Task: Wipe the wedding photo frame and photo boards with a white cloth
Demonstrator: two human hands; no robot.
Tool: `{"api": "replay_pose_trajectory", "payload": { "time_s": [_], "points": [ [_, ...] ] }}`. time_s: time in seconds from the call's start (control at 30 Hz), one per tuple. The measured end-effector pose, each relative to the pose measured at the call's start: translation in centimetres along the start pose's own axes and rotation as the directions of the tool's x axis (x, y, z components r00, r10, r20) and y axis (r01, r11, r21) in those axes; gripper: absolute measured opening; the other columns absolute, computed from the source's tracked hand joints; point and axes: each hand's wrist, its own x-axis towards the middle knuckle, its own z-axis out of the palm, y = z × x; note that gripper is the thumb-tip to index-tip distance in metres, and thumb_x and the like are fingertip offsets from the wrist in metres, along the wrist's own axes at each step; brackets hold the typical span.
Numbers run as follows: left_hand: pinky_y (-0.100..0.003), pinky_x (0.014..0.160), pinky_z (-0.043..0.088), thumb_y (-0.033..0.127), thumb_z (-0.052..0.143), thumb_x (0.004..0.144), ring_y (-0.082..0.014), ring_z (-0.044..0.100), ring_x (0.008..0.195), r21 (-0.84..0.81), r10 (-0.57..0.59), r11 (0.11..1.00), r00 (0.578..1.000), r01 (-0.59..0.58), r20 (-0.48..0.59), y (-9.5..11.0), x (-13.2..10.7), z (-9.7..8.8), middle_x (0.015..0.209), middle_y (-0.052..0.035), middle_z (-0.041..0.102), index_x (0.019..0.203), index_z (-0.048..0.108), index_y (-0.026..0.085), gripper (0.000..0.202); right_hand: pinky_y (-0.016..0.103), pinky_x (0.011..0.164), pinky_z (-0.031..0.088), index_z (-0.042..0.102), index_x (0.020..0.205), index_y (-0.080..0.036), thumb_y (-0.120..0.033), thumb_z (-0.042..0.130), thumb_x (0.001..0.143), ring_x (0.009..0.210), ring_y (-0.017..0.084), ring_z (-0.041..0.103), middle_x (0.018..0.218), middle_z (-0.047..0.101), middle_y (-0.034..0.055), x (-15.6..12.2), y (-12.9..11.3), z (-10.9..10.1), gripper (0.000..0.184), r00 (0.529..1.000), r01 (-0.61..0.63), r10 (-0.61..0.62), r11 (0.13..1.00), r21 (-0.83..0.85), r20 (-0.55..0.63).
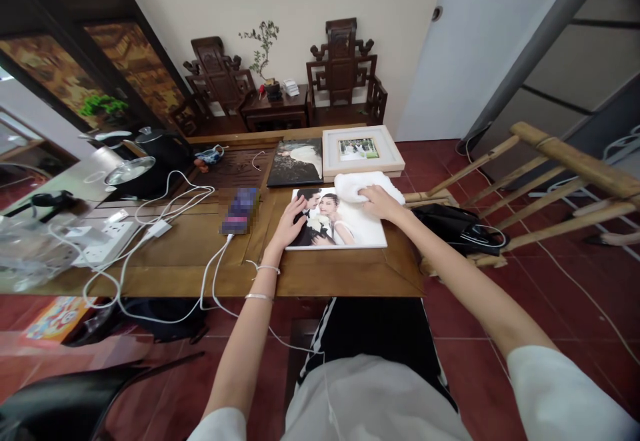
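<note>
A large photo print (350,228) of a couple lies flat on the wooden table (320,274) in front of me. My left hand (289,223) rests flat on the print's left edge, fingers spread. My right hand (379,201) presses a folded white cloth (363,184) against the print's upper right corner, fingers curled over the cloth. Beyond it lie a dark photo print (296,161) and a white framed picture (361,149).
A phone (240,210) on a white cable lies left of the print. A power strip (103,241), tangled cables, a kettle (163,151) and a tea tray sit farther left. A bamboo rack (550,181) and a black bag (457,228) stand to the right. Carved chairs line the back wall.
</note>
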Motion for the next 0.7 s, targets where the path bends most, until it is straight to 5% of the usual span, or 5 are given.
{"api": "replay_pose_trajectory", "payload": {
  "time_s": [0.23, 0.47, 0.57, 0.7],
  "points": [
    [-0.050, 0.123, 0.023, 0.029, 0.050, 0.093, -0.0253, 0.031, 0.149, 0.006, -0.007, 1.000, 1.000, 0.007, 0.000, -0.1, 0.1, 0.3, 0.152, -0.0090, 0.047, 0.139, 0.056, 0.021, 0.048, 0.060, 0.115, 0.026, 0.068, 0.090, -0.015, 0.000, 0.045, 0.066, 0.136, 0.034, 0.047, 0.142, 0.055, 0.0201, -6.3, -2.1, 1.0, 0.037, 0.992, 0.126, -0.126, 0.990, 0.055, -0.012],
    [-0.048, 0.122, 0.027, 0.029, 0.051, 0.092, -0.0238, 0.037, 0.146, -0.010, -0.037, 0.999, 0.998, 0.037, -0.040, 0.3, 0.1, 0.4, 0.150, -0.0073, 0.051, 0.136, 0.059, 0.021, 0.045, 0.064, 0.119, 0.019, 0.064, 0.075, -0.020, 0.002, 0.045, 0.059, 0.141, 0.030, 0.041, 0.142, 0.057, 0.0147, -14.8, -5.7, 0.7, 0.032, 0.950, 0.308, -0.311, 0.928, 0.207, -0.023],
    [-0.045, 0.122, 0.027, 0.029, 0.046, 0.094, -0.0218, 0.040, 0.144, -0.017, -0.051, 0.999, 0.997, 0.050, -0.061, 0.2, 0.1, 0.4, 0.151, -0.0072, 0.049, 0.137, 0.057, 0.021, 0.045, 0.060, 0.119, 0.023, 0.063, 0.072, -0.020, 0.000, 0.046, 0.058, 0.137, 0.030, 0.047, 0.140, 0.059, 0.0153, -14.9, -6.0, 0.7, 0.030, 0.950, 0.312, -0.311, 0.925, 0.218, -0.040],
    [-0.044, 0.123, 0.025, 0.028, 0.043, 0.096, -0.0214, 0.040, 0.144, -0.017, -0.051, 0.999, 0.997, 0.050, -0.062, -0.2, 0.0, 0.5, 0.154, -0.0081, 0.045, 0.138, 0.055, 0.020, 0.045, 0.056, 0.116, 0.031, 0.066, 0.080, -0.020, -0.003, 0.047, 0.063, 0.128, 0.030, 0.055, 0.133, 0.064, 0.0146, -11.1, -4.8, 0.8, 0.031, 0.972, 0.234, -0.230, 0.963, 0.131, -0.052]
  ]
}}
